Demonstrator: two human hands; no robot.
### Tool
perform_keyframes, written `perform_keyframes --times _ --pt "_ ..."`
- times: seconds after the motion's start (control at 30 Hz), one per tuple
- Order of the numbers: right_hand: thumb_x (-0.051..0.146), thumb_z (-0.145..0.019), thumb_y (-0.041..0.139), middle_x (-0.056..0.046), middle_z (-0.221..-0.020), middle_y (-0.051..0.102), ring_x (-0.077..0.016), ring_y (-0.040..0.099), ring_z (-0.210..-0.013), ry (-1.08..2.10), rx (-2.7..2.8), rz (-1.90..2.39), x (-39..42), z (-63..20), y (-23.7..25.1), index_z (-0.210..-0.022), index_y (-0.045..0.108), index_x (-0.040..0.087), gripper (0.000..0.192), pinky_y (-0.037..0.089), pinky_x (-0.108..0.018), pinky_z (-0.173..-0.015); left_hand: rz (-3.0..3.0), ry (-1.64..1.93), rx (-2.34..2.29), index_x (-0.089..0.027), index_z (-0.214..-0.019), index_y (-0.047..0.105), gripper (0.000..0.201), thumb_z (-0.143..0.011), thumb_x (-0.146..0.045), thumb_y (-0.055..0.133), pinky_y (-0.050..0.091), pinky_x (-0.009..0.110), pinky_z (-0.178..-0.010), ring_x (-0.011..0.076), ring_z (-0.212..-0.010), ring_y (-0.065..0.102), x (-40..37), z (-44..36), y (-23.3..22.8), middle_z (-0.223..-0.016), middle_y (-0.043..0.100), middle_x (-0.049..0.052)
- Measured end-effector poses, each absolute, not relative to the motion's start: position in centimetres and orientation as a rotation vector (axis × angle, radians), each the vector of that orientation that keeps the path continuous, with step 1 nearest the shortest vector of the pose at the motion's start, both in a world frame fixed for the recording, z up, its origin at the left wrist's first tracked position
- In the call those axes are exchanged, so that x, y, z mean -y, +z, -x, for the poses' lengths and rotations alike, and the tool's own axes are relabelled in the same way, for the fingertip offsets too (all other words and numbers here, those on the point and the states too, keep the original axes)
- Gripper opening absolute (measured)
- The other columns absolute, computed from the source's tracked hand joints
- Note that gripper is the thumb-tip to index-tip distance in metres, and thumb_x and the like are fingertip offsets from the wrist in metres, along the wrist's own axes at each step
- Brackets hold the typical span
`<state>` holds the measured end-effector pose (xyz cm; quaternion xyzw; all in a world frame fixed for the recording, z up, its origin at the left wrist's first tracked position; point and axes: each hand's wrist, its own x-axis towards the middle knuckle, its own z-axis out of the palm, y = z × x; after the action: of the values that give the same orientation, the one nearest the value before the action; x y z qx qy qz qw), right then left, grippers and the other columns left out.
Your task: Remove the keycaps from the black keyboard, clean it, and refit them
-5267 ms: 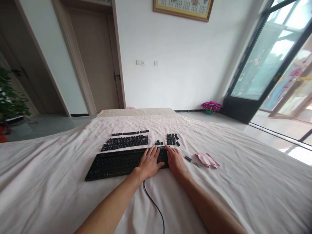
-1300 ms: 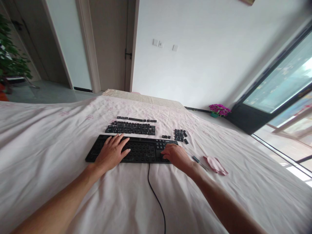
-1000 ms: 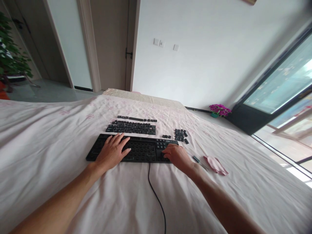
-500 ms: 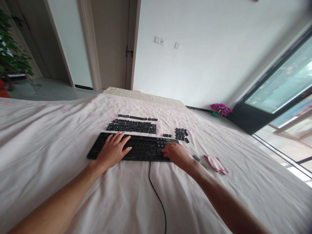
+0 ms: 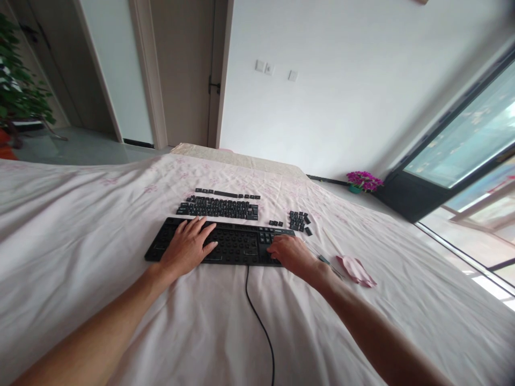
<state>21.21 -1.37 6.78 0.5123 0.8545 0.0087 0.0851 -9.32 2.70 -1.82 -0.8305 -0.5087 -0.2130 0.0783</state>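
Observation:
A black keyboard [image 5: 235, 244] lies on the bed, most of its keycaps off, its cable [image 5: 257, 316] running toward me. My left hand [image 5: 191, 244] rests on the keyboard's left part with fingers spread. At the lower right of the board, by the arrow-key area, my right hand [image 5: 287, 251] has its fingers curled and drawn together; whatever they hold, if anything, is hidden. Beyond the board lie rows of loose keycaps [image 5: 219, 208], with a long space bar [image 5: 226, 194] behind them. More keycaps [image 5: 298, 220] sit in a cluster off the right end.
Beside my right wrist lies a thin tool with a dark part [image 5: 323, 259], partly covered by my arm. A folded pink cloth [image 5: 356, 271] is just right of it. The pale floral sheet [image 5: 100, 230] is wrinkled. Purple flowers [image 5: 364, 180] stand on the floor beyond.
Almost nothing differs. Both hands stay in the same places on the keyboard, and the loose keycaps lie as before.

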Motion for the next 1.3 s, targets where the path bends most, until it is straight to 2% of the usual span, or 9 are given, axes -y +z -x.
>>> perform_keyframes --times 0.23,0.4,0.7,0.87,0.93,1.1,1.3 --pt "0.022 -0.089 0.052 -0.004 -0.091 0.068 -0.0167 0.063 -0.081 0.045 -2.477 -1.699 1.7 -21.0 6.2 -0.086 0.072 0.021 0.02 0.04 -0.025 -0.068 2.479 -0.607 1.527 -0.025 -0.133 0.052 0.049 -0.091 -0.049 0.045 0.027 0.05 -0.111 0.0297 -0.136 0.037 -2.6 9.3 -1.8 -0.145 0.046 0.011" --pt "0.016 -0.091 0.047 -0.006 -0.089 0.066 -0.0171 0.061 -0.077 0.1 -2.456 -1.679 2.6 -20.3 5.9 -0.084 0.07 0.018 0.024 0.041 -0.026 -0.067 2.484 -0.618 1.522 -0.026 -0.133 0.052 0.049 -0.091 -0.049 0.045 0.028 0.05 -0.11 0.0296 -0.136 0.037 -2.5 9.3 -1.7 -0.144 0.046 0.01" --pt "-0.002 -0.085 0.04 -0.011 -0.102 0.06 -0.0224 0.055 -0.092 0.296 -2.471 -1.763 5.4 -19.1 4.2 -0.111 0.06 0.015 0.037 0.043 -0.031 -0.082 2.486 -0.632 1.518 -0.025 -0.133 0.052 0.049 -0.091 -0.049 0.045 0.027 0.05 -0.11 0.0297 -0.135 0.038 -2.5 9.2 -1.5 -0.144 0.046 0.011" --pt "0.002 -0.088 0.04 -0.011 -0.103 0.059 -0.0223 0.053 -0.094 0.32 -2.508 -1.856 5.8 -19.7 2.9 -0.127 0.054 0.015 0.043 0.044 -0.031 -0.082 2.478 -0.624 1.514 -0.025 -0.133 0.052 0.049 -0.091 -0.049 0.044 0.028 0.05 -0.11 0.0299 -0.135 0.038 -2.4 9.2 -1.4 -0.144 0.046 0.011" --pt "0.008 -0.092 0.04 -0.008 -0.1 0.06 -0.0205 0.055 -0.093 0.27 -2.539 -1.886 5.5 -20.3 2.8 -0.125 0.057 0.019 0.039 0.044 -0.028 -0.077 2.48 -0.63 1.512 -0.024 -0.133 0.052 0.049 -0.091 -0.049 0.045 0.028 0.05 -0.11 0.0301 -0.135 0.038 -2.5 9.2 -1.4 -0.144 0.046 0.011" --pt "0.022 -0.098 0.039 -0.005 -0.091 0.062 -0.0167 0.058 -0.086 0.105 -2.606 -1.934 4.3 -21.2 3.4 -0.102 0.07 0.023 0.031 0.043 -0.024 -0.072 2.484 -0.638 1.522 -0.026 -0.133 0.051 0.048 -0.091 -0.049 0.046 0.028 0.05 -0.11 0.0297 -0.135 0.037 -2.6 9.2 -1.6 -0.145 0.045 0.009" --pt "0.024 -0.097 0.044 -0.005 -0.094 0.063 -0.0178 0.059 -0.09 0.136 -2.627 -1.849 4.0 -21.4 3.8 -0.104 0.068 0.021 0.025 0.044 -0.025 -0.072 2.495 -0.662 1.534 -0.026 -0.133 0.052 0.049 -0.09 -0.049 0.047 0.027 0.051 -0.111 0.03 -0.135 0.037 -2.5 9.2 -1.5 -0.145 0.045 0.01"
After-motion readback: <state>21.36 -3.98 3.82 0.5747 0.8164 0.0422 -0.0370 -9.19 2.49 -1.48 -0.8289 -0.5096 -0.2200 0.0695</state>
